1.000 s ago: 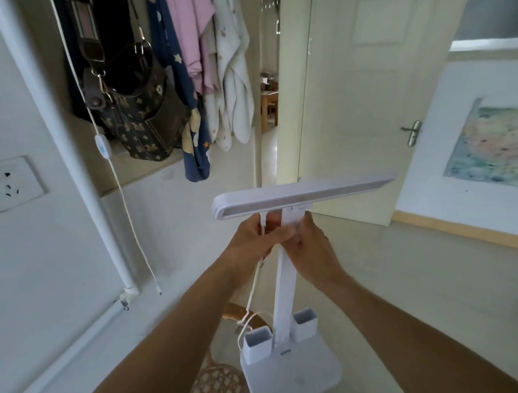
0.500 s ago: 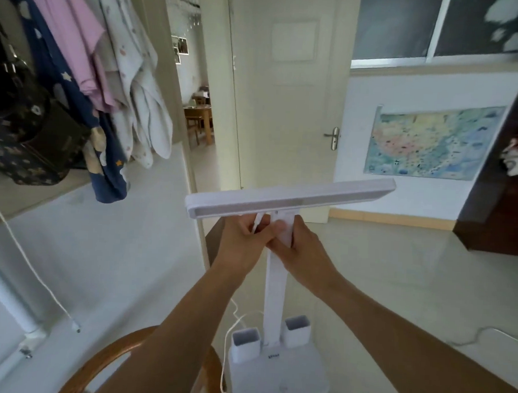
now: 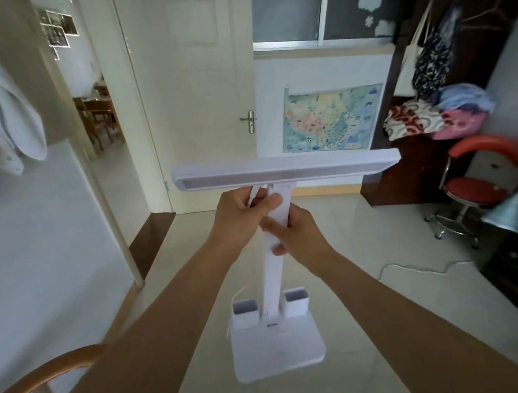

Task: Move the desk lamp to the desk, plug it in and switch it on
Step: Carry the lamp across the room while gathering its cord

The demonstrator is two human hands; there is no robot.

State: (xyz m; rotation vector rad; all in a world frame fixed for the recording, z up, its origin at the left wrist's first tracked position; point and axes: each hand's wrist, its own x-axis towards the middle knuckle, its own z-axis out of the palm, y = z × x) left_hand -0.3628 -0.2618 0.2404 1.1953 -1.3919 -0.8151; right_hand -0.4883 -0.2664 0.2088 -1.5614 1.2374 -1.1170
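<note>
I hold a white desk lamp (image 3: 273, 283) upright in the air above the floor. It has a long flat head bar, a thin stem, and a square base with two small cups. My left hand (image 3: 240, 217) grips the stem just under the head, with part of the white cord pinched in it. My right hand (image 3: 296, 238) wraps the stem slightly lower. The lamp's cord (image 3: 237, 295) loops down behind the base. The lamp is unlit. A corner of a surface with a teal cover (image 3: 512, 207) shows at the right edge.
An open doorway (image 3: 100, 124) lies to the left, a closed door (image 3: 196, 104) ahead. A red swivel chair (image 3: 474, 188) and a dark cabinet (image 3: 413, 161) with piled cloth stand at right. A white cable (image 3: 421, 267) lies on the floor. A wooden chair back (image 3: 51, 368) is near bottom left.
My view has swung right: the hanging clothes and bag slid off to the left, and the red chair and cabinet came into sight. Both hands keep the same hold on the lamp.
</note>
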